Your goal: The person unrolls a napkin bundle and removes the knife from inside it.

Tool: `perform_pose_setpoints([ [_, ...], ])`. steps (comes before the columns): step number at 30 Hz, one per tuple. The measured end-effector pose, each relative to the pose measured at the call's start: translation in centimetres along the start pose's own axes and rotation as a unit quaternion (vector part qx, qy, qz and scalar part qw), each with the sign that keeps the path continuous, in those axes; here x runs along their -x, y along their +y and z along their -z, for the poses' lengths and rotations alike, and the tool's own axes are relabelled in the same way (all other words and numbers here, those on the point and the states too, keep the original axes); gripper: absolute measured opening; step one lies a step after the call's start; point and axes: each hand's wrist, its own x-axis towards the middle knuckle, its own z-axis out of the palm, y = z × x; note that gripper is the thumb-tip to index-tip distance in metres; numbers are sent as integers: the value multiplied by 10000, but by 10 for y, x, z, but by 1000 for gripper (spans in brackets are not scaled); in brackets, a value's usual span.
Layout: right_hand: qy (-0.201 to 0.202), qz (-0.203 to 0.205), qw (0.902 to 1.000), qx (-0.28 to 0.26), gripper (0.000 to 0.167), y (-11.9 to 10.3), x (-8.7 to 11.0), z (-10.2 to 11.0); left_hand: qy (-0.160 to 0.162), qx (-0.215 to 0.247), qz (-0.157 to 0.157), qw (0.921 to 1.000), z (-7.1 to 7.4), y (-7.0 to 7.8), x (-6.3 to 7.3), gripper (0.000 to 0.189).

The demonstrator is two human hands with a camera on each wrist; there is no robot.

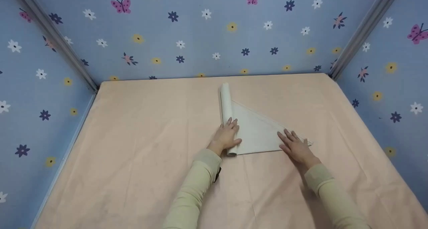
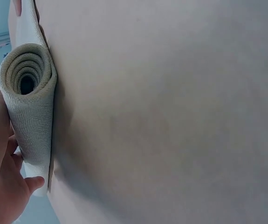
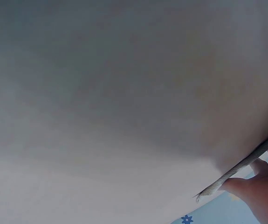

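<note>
A thick off-white fabric mat [image 1: 257, 132] lies partly rolled; its flat part tapers to a point at the right, where a thin cord [image 1: 310, 143] shows. The rolled end [image 1: 225, 98] stands at the left as a long tube; the left wrist view shows its spiral layers [image 2: 26, 70]. My left hand [image 1: 225, 137] rests on the near half of the tube with fingers extended along it and thumb out to the right. With fingers spread, my right hand [image 1: 297, 148] presses on the tapered end. In the right wrist view, its thumb touches the mat's edge [image 3: 245, 163].
A peach cloth [image 1: 140, 138] with soft creases covers the table. Blue panels [image 1: 214, 31] with flowers and butterflies stand behind and at both sides, joined by grey corner posts [image 1: 364, 31].
</note>
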Motion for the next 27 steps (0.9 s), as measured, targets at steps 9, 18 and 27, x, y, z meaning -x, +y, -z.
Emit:
perform_pose_setpoints([
  [9,33,-61,10000,-33,55,-1,1,0,-70,-38,-20,10000,0,-3,0,60],
  [18,-94,-101,9999,-57,54,-1,0,1,-39,27,-81,10000,1,-7,3,59],
  [27,-57,-40,10000,4,54,-1,1,2,-68,188,-14,9998,5,-10,6,60],
])
